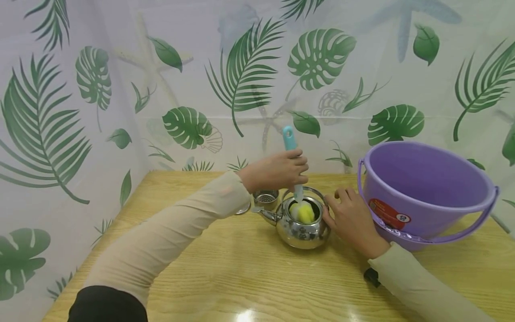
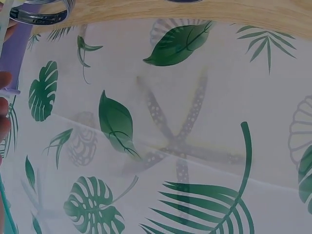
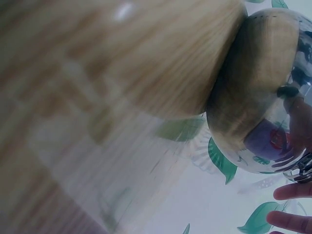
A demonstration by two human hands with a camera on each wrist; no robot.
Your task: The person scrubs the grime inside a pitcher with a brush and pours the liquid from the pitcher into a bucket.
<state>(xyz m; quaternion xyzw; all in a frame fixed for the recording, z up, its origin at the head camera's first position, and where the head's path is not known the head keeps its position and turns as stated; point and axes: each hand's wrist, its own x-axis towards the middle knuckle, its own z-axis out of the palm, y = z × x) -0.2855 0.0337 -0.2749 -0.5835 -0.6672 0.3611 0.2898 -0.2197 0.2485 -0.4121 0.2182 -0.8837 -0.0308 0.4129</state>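
Observation:
My left hand (image 1: 277, 170) grips the blue handle (image 1: 289, 138) of a long cleaning brush. Its yellow-and-white sponge head (image 1: 302, 213) sits inside the mouth of a shiny metal teapot (image 1: 303, 235). On the teapot's right side, my right hand (image 1: 352, 219) holds it near the rim and handle base with thumb and forefinger. In the right wrist view, the other fingers (image 3: 290, 222) spread beside the teapot's rounded body (image 3: 258, 92). Only some fingertips of the left hand (image 2: 4, 114) show at the edge of the left wrist view.
A large purple bucket (image 1: 422, 214) stands right beside my right hand, its handle hanging down in front. Behind the spout are a metal strainer (image 1: 265, 197) and a round metal piece (image 1: 243, 209). Leaf-printed sheeting (image 1: 257, 89) backs the wooden table (image 1: 225, 277).

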